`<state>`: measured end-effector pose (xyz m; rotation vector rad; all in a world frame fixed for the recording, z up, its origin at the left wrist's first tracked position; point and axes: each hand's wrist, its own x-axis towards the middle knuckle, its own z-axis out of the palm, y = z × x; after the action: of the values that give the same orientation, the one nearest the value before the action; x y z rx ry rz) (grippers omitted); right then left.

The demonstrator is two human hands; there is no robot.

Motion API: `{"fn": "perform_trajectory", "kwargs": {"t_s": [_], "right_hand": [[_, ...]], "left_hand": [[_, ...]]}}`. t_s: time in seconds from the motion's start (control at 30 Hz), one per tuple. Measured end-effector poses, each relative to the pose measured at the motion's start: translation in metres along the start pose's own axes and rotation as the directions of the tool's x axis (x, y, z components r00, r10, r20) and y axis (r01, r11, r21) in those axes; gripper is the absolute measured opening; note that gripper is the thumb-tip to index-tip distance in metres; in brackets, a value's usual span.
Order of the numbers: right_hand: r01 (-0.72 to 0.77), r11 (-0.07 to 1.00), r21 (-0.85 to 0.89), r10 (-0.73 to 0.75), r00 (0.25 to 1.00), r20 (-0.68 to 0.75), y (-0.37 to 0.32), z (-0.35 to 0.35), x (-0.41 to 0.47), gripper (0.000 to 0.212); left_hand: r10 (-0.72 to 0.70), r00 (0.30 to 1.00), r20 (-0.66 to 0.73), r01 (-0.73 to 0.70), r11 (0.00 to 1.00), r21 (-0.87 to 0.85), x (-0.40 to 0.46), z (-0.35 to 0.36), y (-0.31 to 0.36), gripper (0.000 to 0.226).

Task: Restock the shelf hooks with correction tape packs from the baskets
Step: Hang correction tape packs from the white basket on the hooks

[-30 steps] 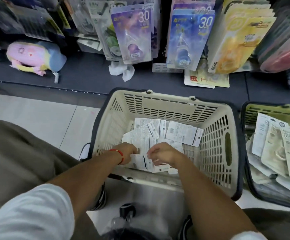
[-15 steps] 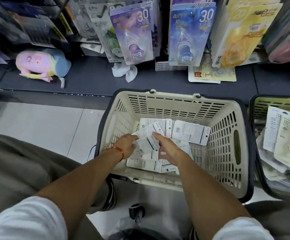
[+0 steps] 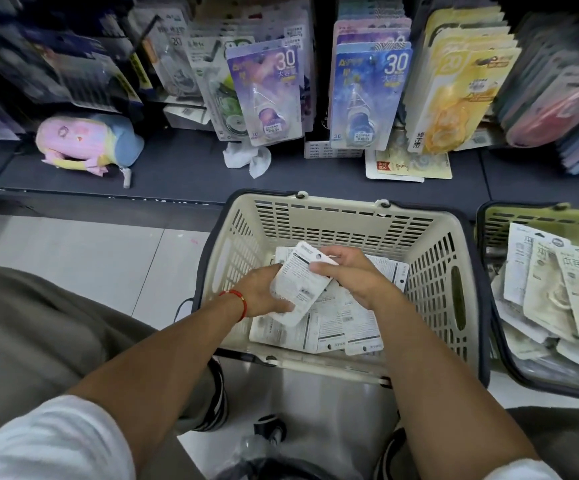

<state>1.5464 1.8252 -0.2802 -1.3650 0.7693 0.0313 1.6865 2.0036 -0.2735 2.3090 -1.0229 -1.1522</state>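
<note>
Two hands [image 3: 315, 282] hold one pack [image 3: 298, 282] above one basket [image 3: 430, 271].

My left hand [image 3: 263, 289] grips a stack of packs [image 3: 298, 285], back side up, over the cream basket [image 3: 430, 244]. My right hand [image 3: 350, 271] pinches the stack's top edge. More packs [image 3: 333, 327] lie loose on the basket floor. A green basket [image 3: 523, 216] of packs stands just right. Purple [image 3: 267, 95], blue [image 3: 367, 95] and yellow [image 3: 454, 98] packs hang on the shelf beyond.
</note>
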Motion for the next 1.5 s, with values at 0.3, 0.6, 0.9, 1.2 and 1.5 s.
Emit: {"fn": "perform_trajectory", "kwargs": {"t_s": [0.3,0.6,0.9,1.2,1.5], "right_hand": [[0.002,0.979,0.203,0.035,0.983,-0.183,-0.028,0.008,-0.006,0.033],[-0.256,0.868,0.426,0.291,0.957,-0.017,0.001,0.014,0.004,0.052],[-0.204,0.638,-0.743,0.31,0.951,0.005,0.068,0.034,0.021,0.032],[-0.178,0.912,-0.369,0.206,0.978,0.037,0.031,0.021,0.014,0.021],[0.088,0.915,-0.394,-0.094,0.996,0.005,-0.083,-0.029,-0.048,0.01]], "left_hand": [[0.34,0.906,-0.252,-0.15,0.814,0.561,-0.023,0.024,0.027,0.094],[0.059,0.884,-0.464,-0.058,0.998,0.016,-0.022,0.009,0.007,0.059],[-0.429,0.881,-0.201,0.057,0.517,-0.854,-0.031,0.001,-0.012,0.046],[-0.359,0.923,-0.14,0.035,0.441,-0.897,-0.039,-0.01,0.0,0.046],[-0.248,0.957,-0.152,-0.057,0.355,-0.933,-0.045,-0.023,0.028,0.055]]}}
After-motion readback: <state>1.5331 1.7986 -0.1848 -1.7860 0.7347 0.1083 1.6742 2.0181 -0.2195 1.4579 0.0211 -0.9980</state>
